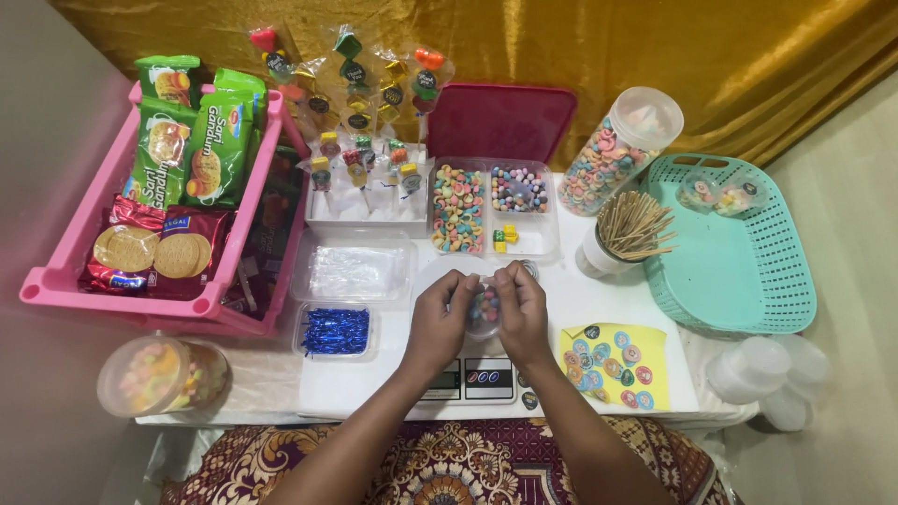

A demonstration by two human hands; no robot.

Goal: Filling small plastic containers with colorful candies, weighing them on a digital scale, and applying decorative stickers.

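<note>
Left hand [438,318] and right hand [520,309] both pinching a small clear candy pouch [484,309] (kitchen scale [477,379] beneath).

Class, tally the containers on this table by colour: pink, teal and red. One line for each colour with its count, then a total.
Pink basket: 1
Teal basket: 1
Red lid: 1
Total: 3
</note>
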